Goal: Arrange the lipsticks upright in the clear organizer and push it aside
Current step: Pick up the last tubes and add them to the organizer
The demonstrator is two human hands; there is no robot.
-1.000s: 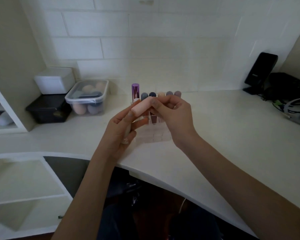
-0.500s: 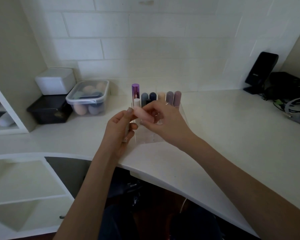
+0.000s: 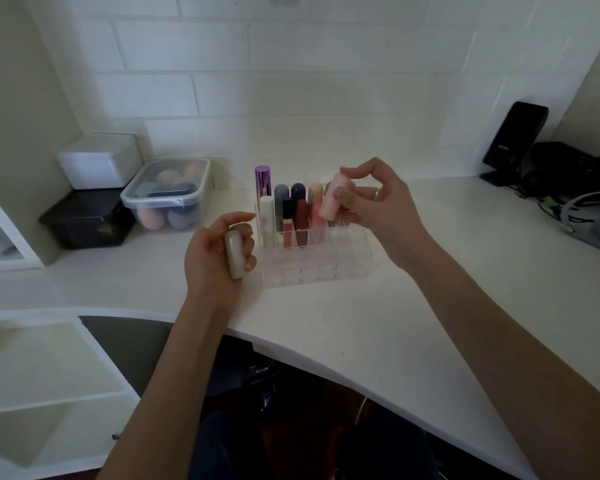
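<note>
Holding pink lipstick point(image 3: 330, 199) above organizer point(image 3: 343, 258)

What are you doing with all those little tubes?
A person is sorting lipsticks into a clear organizer on the white counter. The right hand holds a pink lipstick above the rows, and the left hand holds a pale one beside it. Several lipsticks stand upright at the back; the front slots are empty.

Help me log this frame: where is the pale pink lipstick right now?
In the head view, the pale pink lipstick is pinched in the right hand, above the clear organizer, right of centre.
</note>
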